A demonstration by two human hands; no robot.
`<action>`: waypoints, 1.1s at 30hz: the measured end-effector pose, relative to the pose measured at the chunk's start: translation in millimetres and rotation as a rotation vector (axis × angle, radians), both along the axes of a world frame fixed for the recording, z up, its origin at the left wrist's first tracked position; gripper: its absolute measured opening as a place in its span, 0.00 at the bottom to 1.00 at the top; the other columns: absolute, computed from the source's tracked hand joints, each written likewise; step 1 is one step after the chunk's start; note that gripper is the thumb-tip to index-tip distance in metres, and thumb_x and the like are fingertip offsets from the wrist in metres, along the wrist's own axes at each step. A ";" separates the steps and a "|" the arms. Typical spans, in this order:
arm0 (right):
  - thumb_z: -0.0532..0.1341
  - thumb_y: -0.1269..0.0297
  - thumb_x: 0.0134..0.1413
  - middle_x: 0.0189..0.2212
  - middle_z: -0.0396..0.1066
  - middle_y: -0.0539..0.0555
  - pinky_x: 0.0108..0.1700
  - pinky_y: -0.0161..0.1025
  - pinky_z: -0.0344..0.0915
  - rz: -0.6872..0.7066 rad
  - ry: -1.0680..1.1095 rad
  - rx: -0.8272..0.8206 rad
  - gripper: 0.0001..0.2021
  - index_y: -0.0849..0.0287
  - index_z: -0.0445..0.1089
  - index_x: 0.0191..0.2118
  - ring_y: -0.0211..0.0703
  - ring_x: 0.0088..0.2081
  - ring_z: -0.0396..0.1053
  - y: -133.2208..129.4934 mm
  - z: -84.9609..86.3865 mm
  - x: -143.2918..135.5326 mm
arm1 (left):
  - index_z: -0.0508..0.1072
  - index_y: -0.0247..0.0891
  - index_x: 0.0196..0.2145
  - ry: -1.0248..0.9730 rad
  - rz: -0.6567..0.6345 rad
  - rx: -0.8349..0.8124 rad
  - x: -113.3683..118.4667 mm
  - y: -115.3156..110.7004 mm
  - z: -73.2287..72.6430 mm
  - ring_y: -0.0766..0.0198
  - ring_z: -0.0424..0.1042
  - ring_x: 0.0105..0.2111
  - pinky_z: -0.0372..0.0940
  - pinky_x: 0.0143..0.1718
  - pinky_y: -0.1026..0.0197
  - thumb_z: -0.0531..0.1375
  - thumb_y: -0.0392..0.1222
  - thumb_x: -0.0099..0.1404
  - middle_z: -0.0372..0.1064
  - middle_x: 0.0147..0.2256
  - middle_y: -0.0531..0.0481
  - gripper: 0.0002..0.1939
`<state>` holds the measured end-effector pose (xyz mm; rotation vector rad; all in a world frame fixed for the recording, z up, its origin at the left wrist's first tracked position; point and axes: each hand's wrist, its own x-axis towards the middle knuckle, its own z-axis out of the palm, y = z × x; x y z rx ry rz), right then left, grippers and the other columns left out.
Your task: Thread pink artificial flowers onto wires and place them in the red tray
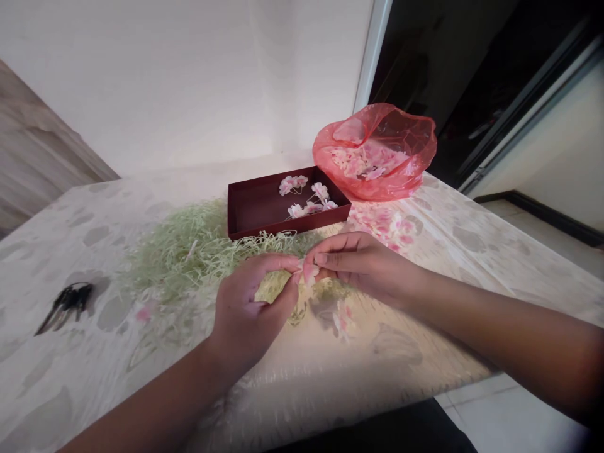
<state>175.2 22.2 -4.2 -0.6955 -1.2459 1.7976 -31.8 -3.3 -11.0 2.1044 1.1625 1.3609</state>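
Note:
Over the table, my left hand (257,302) and my right hand (361,264) meet at the fingertips. Between them is a small pink and white flower (310,272), pinched by the fingers of both. Just behind the hands stands a dark red open box (264,214) with several pink and white flowers (312,206) lying in its right part. Pale green shredded filler (189,245) is heaped in front of the box and to its left. More flower pieces (387,226) lie right of the box, and a few (343,318) lie below my right hand.
A translucent red plastic bag (415,179) holding pink petals stands at the back right. A bunch of keys (70,302) lies on the patterned tablecloth (33,371) at the left. A white wall (189,82) rises behind the table.

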 end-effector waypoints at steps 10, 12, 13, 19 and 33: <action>0.70 0.64 0.55 0.32 0.79 0.54 0.46 0.38 0.71 -0.008 0.004 -0.030 0.06 0.59 0.81 0.37 0.39 0.37 0.75 -2.6 2.4 0.3 | 0.75 0.44 0.40 0.043 -0.090 0.152 2.4 -2.3 4.9 0.61 0.77 0.42 0.73 0.45 0.57 0.64 0.25 0.60 0.77 0.39 0.52 0.15; 0.69 0.63 0.56 0.33 0.79 0.54 0.48 0.39 0.71 0.007 0.021 -0.019 0.06 0.59 0.81 0.37 0.40 0.38 0.76 -1.9 1.8 0.5 | 0.75 0.44 0.40 0.066 -0.074 0.158 3.3 -1.0 6.1 0.60 0.77 0.43 0.72 0.46 0.55 0.64 0.27 0.61 0.77 0.40 0.51 0.14; 0.69 0.63 0.56 0.34 0.79 0.54 0.49 0.39 0.71 0.011 0.025 -0.020 0.06 0.59 0.81 0.37 0.40 0.38 0.76 -1.5 1.3 0.6 | 0.74 0.44 0.40 0.079 -0.070 0.159 3.7 -0.2 6.6 0.59 0.77 0.43 0.72 0.47 0.54 0.65 0.28 0.61 0.77 0.40 0.50 0.13; 0.69 0.64 0.56 0.34 0.79 0.53 0.49 0.37 0.71 0.013 0.027 -0.037 0.05 0.59 0.81 0.37 0.39 0.39 0.76 -0.1 -0.9 1.5 | 0.75 0.44 0.40 0.114 -0.058 0.104 4.0 1.7 8.1 0.62 0.76 0.41 0.70 0.46 0.58 0.65 0.31 0.63 0.78 0.39 0.52 0.10; 0.69 0.64 0.56 0.33 0.79 0.54 0.49 0.39 0.71 -0.012 0.004 -0.040 0.05 0.59 0.81 0.34 0.40 0.38 0.76 -2.7 4.5 0.2 | 0.79 0.44 0.35 -0.059 0.055 -0.265 2.7 -0.5 12.9 0.61 0.78 0.32 0.73 0.35 0.60 0.69 0.40 0.60 0.79 0.32 0.52 0.04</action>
